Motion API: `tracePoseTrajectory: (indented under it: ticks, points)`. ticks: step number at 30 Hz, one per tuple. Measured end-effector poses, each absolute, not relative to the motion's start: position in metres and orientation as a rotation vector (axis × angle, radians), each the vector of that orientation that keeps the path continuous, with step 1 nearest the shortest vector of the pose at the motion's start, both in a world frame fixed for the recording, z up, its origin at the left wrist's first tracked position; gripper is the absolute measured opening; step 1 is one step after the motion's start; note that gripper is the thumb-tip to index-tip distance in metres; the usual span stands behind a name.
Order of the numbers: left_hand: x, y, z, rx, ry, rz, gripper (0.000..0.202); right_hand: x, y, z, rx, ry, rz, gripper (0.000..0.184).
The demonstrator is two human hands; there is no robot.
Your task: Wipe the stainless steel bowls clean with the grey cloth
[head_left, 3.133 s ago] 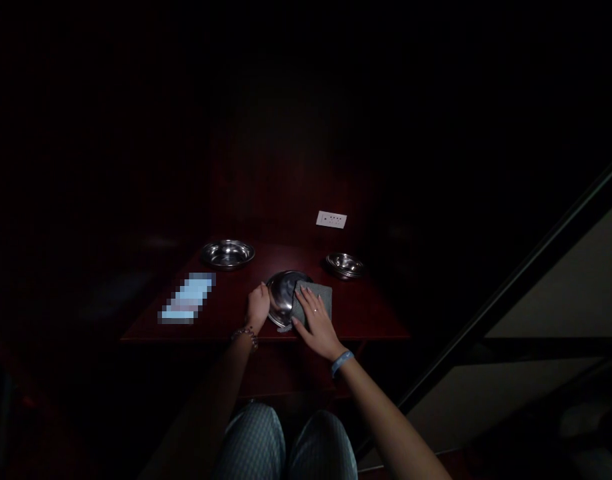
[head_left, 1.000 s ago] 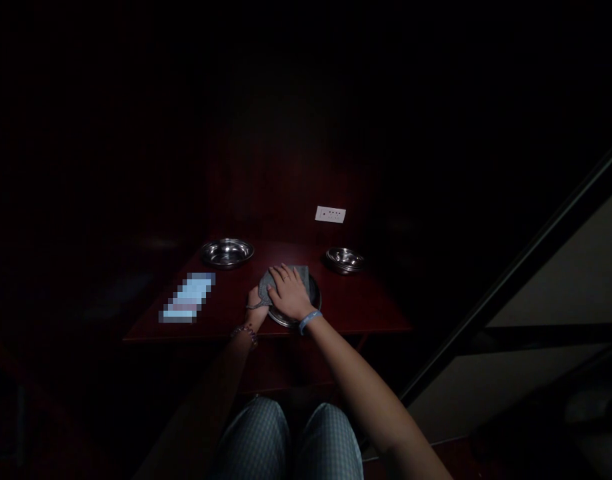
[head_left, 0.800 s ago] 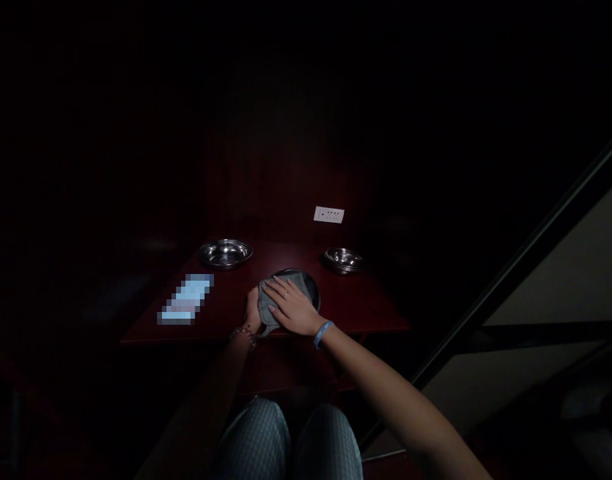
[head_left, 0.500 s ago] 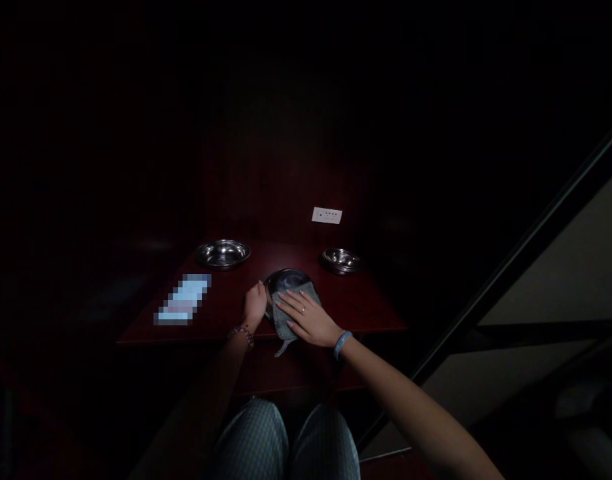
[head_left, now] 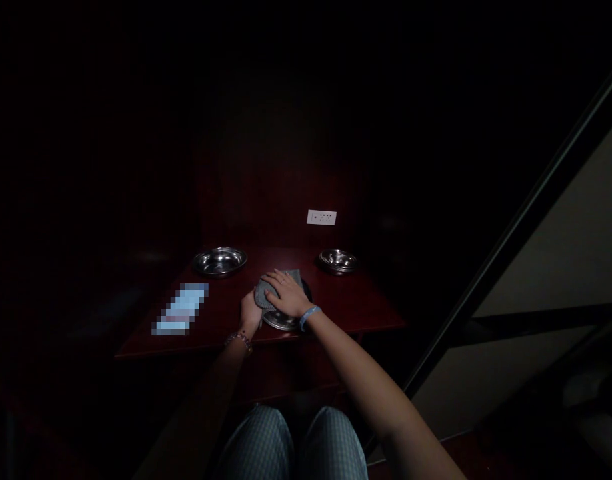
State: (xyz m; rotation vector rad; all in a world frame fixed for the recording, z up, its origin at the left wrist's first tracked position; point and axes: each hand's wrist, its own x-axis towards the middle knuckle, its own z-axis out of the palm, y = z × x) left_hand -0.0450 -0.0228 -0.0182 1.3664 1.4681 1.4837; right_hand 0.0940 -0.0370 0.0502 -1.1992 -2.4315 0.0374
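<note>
While the right hand (head_left: pixel 287 295) lies flat on a gray cloth (head_left: pixel 263 295) over a metal dish (head_left: pixel 283 321) just below mid-frame, the left hand (head_left: pixel 251 312) clamps the dish's left edge. Farther up the red table (head_left: pixel 363 305), a wide basin (head_left: pixel 220 262) stands left of center and a smaller bowl (head_left: pixel 338 260) right.

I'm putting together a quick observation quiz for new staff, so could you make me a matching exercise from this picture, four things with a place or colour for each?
Things:
1. Cloth
2. Middle dish
3. Socket
4. Wristband

Places and colours:
A. White, on the wall
B. Blue, around the right wrist
C. Partly covered by grey fabric
D. Beneath the right hand

Pairs: 1-D, 2-C, 3-A, 4-B
</note>
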Motion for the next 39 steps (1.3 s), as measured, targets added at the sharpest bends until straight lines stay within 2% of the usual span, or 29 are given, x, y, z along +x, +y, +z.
tracePoseTrajectory:
  ticks: [7, 14, 23, 27, 31, 35, 39]
  points:
    - [-0.043, -0.026, -0.009, 1.409, 1.726, 1.377, 0.046, 0.1, -0.019, 0.054, -1.455, -2.263, 0.073, 0.045]
    - [-0.042, -0.028, -0.005, 1.435, 1.793, 1.269, 0.047, 0.133, -0.02, 0.045, -1.637, -2.025, 0.352, 0.051]
    - [-0.042, -0.03, -0.003, 1.469, 1.817, 1.259, 0.047, 0.157, -0.048, 0.004, -1.44, -1.772, 0.491, 0.059]
    - [-0.042, -0.031, -0.005, 1.482, 1.764, 1.294, 0.048, 0.16, -0.071, -0.013, -1.363, -1.768, 0.419, 0.063]
    - [-0.042, -0.03, -0.007, 1.464, 1.708, 1.315, 0.048, 0.157, -0.093, -0.018, -1.349, -1.895, 0.196, 0.062]
    - [-0.042, -0.029, -0.007, 1.454, 1.704, 1.327, 0.047, 0.144, -0.107, -0.009, -1.319, -2.128, -0.051, 0.058]
    - [-0.043, -0.027, -0.007, 1.443, 1.673, 1.347, 0.046, 0.127, -0.108, 0.007, -1.217, -2.32, -0.162, 0.057]
